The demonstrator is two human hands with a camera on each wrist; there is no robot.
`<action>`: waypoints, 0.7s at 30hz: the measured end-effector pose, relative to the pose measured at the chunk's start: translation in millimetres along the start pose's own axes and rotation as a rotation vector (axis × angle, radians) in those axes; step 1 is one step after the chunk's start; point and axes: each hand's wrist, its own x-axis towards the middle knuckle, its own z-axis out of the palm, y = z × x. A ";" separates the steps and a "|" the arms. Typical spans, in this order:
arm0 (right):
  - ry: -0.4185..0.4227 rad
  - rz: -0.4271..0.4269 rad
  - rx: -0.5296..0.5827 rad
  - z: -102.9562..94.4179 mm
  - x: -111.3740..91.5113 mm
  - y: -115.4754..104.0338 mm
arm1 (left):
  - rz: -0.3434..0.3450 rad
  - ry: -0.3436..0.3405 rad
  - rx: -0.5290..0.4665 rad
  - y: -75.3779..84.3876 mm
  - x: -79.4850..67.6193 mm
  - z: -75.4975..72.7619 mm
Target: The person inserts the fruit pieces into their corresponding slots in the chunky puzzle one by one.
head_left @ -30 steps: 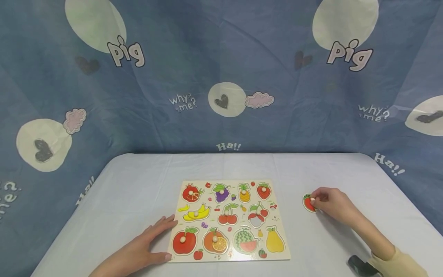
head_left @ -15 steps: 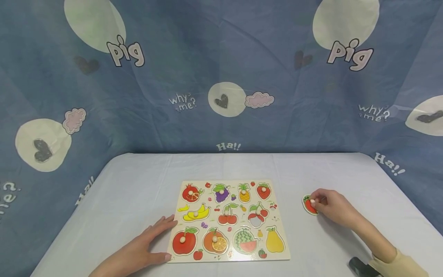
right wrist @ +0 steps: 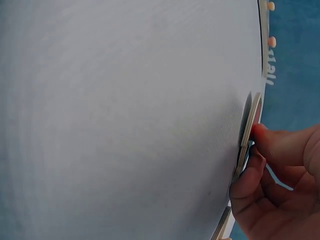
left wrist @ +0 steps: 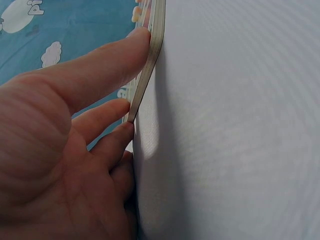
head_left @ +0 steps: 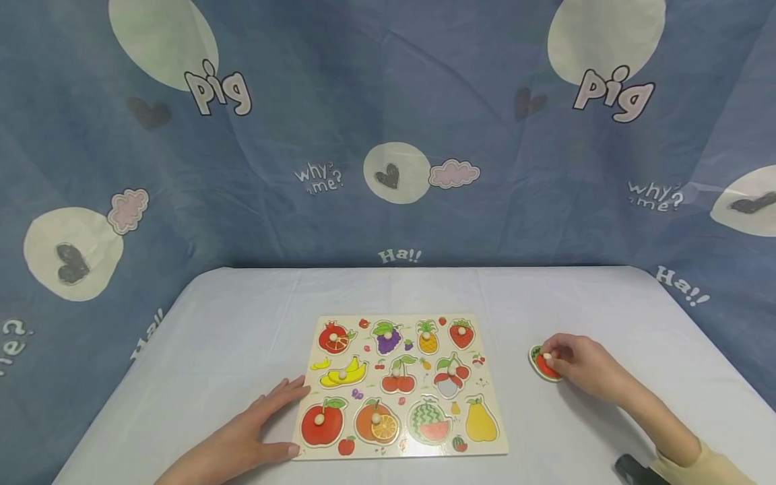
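Note:
A wooden fruit puzzle board (head_left: 376,391) lies on the white-covered table. Several of its fruits carry small knobs; the watermelon and pear pictures in its front row show none. My left hand (head_left: 248,428) rests against the board's left side, fingers extended, thumb at the front corner; in the left wrist view the thumb (left wrist: 115,60) and fingertips touch its edge. Right of the board, my right hand (head_left: 585,364) pinches the knob of a red and green watermelon puzzle piece (head_left: 536,364). The right wrist view shows this piece (right wrist: 253,117) edge-on, close to the cloth.
White cloth (head_left: 273,296) covers the table around the board. A blue patterned curtain (head_left: 339,222) hangs behind it. A dark object (head_left: 633,468) sits by the right sleeve. In the right wrist view, another flat wooden edge (right wrist: 222,224) shows below the hand.
My right hand has shifted slightly toward the front, and the watermelon piece has moved and turned a little with it. The left hand and the board look still.

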 end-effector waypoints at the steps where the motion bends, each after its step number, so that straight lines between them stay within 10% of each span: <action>1: -0.004 -0.001 0.004 0.2 -0.3 -0.3 | 0.002 -0.001 -0.001 0.0 0.0 -0.1; 21: -0.016 -0.072 0.030 6.8 -4.4 -9.3 | 0.005 0.001 -0.002 1.3 0.6 -0.1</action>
